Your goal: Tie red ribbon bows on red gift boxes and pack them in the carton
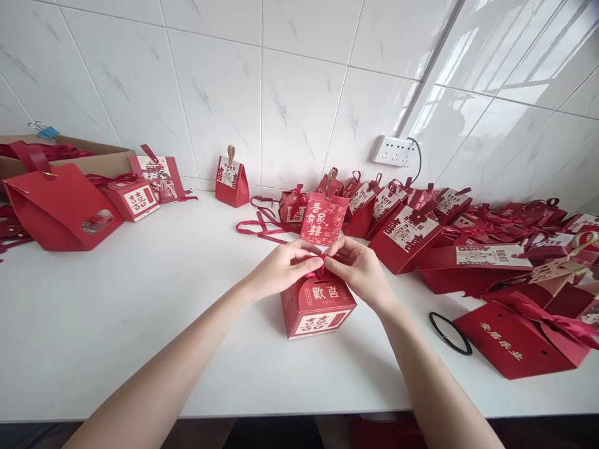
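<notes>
A red gift box with white-and-gold lettering stands upright on the white table in front of me. Over its top, my left hand pinches a red ribbon between thumb and fingers. From the other side, my right hand is closed on the same ribbon, its fingertips nearly touching the left ones. The fingers partly hide the ribbon, so I cannot tell whether it is knotted. Just behind the hands is a red box with a floral printed front.
Many red gift boxes crowd the right side. A black ring lies near the right front. At left are a large red box and a cardboard carton. Loose ribbons lie behind my hands. A power strip is against the wall.
</notes>
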A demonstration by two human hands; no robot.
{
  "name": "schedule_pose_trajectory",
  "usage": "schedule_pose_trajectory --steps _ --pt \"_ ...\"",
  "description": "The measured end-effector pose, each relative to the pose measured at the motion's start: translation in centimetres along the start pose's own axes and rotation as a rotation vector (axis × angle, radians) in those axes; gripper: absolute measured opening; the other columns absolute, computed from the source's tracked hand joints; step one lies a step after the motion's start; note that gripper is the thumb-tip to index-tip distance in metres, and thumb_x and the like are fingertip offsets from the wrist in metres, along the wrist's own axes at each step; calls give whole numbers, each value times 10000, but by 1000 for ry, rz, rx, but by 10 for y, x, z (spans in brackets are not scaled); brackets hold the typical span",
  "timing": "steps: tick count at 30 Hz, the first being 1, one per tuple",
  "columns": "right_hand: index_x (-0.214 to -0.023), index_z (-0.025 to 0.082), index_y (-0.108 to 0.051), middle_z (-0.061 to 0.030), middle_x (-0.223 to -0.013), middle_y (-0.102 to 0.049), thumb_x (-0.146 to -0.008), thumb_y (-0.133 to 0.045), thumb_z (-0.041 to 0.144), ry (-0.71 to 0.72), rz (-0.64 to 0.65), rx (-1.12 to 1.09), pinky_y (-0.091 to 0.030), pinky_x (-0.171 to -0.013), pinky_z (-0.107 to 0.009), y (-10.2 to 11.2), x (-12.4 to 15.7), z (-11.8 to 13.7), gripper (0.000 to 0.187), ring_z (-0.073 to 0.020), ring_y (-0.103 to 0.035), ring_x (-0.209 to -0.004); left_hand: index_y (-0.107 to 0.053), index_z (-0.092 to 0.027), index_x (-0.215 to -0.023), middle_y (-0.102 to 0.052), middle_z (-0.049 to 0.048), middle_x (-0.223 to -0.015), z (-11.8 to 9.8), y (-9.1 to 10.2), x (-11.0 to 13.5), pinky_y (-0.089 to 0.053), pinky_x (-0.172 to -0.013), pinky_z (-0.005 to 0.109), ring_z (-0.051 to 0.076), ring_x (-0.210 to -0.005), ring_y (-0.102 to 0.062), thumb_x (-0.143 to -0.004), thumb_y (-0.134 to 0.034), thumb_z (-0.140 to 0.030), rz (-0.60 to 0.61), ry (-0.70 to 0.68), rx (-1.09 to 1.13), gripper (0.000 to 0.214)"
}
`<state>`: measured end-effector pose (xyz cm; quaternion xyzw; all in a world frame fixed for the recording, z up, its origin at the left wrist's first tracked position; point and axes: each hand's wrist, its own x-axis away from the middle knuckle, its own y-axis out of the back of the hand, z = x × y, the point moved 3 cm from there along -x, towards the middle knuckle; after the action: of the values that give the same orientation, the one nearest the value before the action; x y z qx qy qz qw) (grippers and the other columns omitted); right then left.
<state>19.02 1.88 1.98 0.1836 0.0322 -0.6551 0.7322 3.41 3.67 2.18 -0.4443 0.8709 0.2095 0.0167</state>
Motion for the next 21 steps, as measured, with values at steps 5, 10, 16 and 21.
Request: schedule_pose_trajectory --steps 5,10,16,21 --pt "-739 184 -578 -9 -754 -609 -740 -675 364 34 101 80 -442 -626 -263 5 -1 1 204 -140 -556 -693 -717 -210 -867 -443 26 -1389 5 -2 -2 -473 -914 319 244 -1192 -496 -847 -541 -440 86 33 71 291" --pt "-773 197 -546 -24 -832 -579 -787 -604 280 128 107 162 -455 -691 -292 3 2 9 103 -159 -552 -777 -730 -225 -846 -357 -12 -1459 5 -2 0 -471 -930 331 282 -1269 -420 -814 -591 -456 127 85 215 271" --pt "-702 201 -575 -26 -847 -530 -786 -578 219 240 244 368 -435 -766 -328 9 8 17 86 -170 -521 -824 -733 -233 -837 -362 -2 -1455 6 0 -1 -398 -1016 373 280 -1332 -331 -812 -603 -432 136 90 225 239" --pt "-735 217 -638 -34 -895 -553 -730 -709 363 204 225 422 -439 -809 -349 9 5 14 163 -197 -546 -873 -733 -238 -793 -372 -8 -1447 5 1 0 -383 -1034 380 263 -1332 -334 -824 -586 -402 134 95 211 222"
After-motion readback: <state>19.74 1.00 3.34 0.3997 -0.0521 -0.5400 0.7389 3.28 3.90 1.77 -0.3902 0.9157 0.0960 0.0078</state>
